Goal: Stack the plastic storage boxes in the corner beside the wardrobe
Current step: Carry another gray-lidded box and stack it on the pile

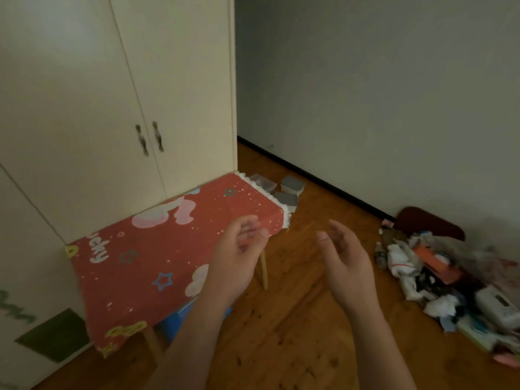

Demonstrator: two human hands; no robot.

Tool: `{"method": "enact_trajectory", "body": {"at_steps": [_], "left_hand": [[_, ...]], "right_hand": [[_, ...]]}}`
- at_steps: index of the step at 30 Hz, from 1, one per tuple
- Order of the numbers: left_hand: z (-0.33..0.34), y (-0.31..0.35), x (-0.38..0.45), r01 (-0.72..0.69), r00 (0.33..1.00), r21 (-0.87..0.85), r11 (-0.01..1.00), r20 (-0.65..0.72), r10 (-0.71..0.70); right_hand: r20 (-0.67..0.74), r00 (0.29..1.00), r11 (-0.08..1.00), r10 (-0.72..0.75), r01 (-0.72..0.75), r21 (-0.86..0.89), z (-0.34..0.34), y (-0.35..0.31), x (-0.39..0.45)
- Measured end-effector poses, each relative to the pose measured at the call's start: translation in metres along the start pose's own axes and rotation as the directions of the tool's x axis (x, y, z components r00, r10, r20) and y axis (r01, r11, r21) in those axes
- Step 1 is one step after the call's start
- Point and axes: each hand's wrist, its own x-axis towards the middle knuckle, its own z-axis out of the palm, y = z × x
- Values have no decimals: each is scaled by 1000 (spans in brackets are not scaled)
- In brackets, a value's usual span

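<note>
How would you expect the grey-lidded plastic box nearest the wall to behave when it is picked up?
The grey-lidded box looks small and squat, so probably light and unlikely to tip. Its moulded plastic walls suggest it stays stiff, though perhaps slippery.

A: What colour is the cloth?
B: Red, with white dots, blue stars and pink-white cartoon shapes. Cream wardrobe behind it.
A: And the far boxes?
B: 2 with grey lids, 1 clear. Brown wooden floor.
</note>
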Motion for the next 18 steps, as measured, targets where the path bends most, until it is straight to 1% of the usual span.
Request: {"method": "enact_trajectory", "body": {"at_steps": [3,9,13,18], "left_hand": [[55,11,27,1,1000,12,1000,29,-2],[121,15,73,20,997,11,1000,80,-21],[158,13,111,10,995,39,999,104,-14],[201,4,176,45,992,-3,999,115,-44]], "right_hand": [[-20,1000,1000,16,-16,-10,-37,21,41],[-36,999,999,38,-38,-14,-80,51,99],[-32,998,999,49,-48,9,-88,72,143],[-26,998,999,53,-53,-9,-85,100,209]]}}
